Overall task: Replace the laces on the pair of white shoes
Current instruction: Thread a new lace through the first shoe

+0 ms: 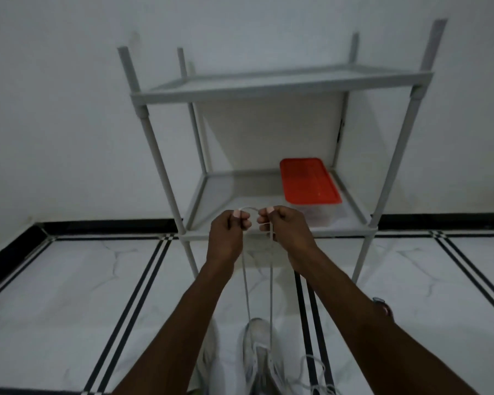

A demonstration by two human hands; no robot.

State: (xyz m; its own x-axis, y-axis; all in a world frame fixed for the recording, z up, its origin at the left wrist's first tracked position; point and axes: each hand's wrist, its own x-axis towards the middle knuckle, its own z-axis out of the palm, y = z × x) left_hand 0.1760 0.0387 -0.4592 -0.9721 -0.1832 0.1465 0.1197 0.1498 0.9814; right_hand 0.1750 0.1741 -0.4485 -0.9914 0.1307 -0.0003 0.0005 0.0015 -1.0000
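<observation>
White shoe (258, 342) at bottom centre, its mate (208, 354) partly hidden behind the left arm; a lace (271, 280) rises from it in two taut strands to the left hand (227, 233) and right hand (285, 229), each pinching an end, so lacing looks under way. Next move, likely: even the ends, thread the next eyelets. Beyond: marble-look floor (69, 295) with black stripes, grey rack (268, 86) holding a red-lidded box (308, 181), white wall (54, 109).

Grey two-tier shelf rack (271, 88) stands centre frame against a plain white wall (54, 109). Clear container with red lid (308, 181) sits on the lower shelf, right side. White marble-look floor (69, 295) with black stripe inlays fills the lower frame. Black skirting (106, 226) runs along the wall base.
</observation>
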